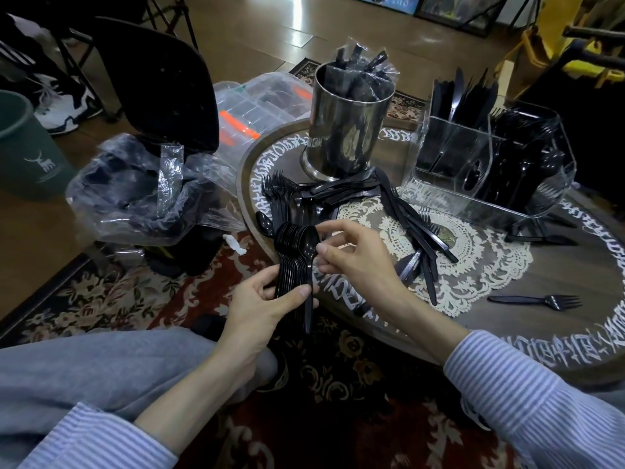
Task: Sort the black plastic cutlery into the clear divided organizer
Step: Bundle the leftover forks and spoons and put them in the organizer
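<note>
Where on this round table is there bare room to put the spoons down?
Free: the near right, around the lone fork, below the organizer. Crowded: the left rim's fork pile and the knives crossing the doily.

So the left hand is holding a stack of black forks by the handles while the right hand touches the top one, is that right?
Not quite: the head view shows a stack of black spoons, not forks. The left hand holds it by the handles while the right hand touches the top one.
</note>
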